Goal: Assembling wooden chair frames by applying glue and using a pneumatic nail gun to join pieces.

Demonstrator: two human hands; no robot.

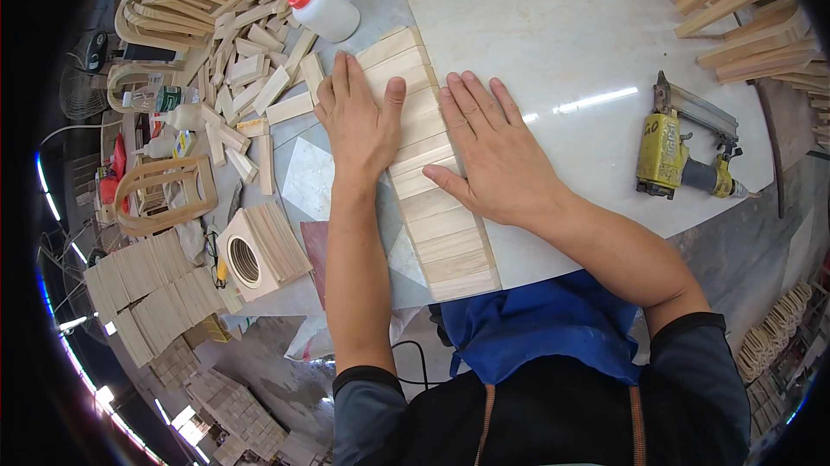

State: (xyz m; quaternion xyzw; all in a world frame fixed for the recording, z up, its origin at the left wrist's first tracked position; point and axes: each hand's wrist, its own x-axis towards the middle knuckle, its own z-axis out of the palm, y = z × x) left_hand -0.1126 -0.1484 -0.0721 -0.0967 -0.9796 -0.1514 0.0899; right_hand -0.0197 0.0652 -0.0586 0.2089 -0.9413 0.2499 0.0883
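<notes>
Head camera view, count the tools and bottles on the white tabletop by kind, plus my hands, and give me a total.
Glue bottle with red nozzle: 1
Yellow nail gun: 1
Hands, left and right, flat on the row of wooden slats: 2
Total: 4

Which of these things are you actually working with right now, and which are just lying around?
In hand: row of wooden slats, pressed flat by left hand and right hand.

Lying about: glue bottle, yellow nail gun, loose wood pile, curved wooden frames, box with round hole.
</notes>
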